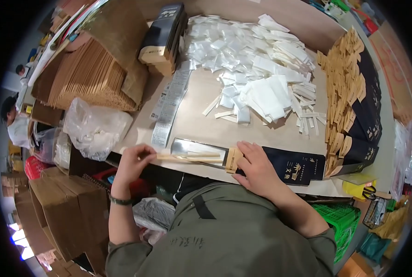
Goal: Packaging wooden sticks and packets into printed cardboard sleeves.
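Tan sticks (178, 158) pinched in the left grip (134, 161)

Table (194, 104): broad, pale-tan surface.
Back panel (314, 33): tan, upright, along the table's far edge.
Stacked cartons (72, 203): brown, left of the table, lower than its top.
Green crate (343, 224): openwork, below the table's near right corner.
Large carton (395, 69): brown, beyond the table's right edge.
Light patches (24, 243): glaring white, well left of the table.
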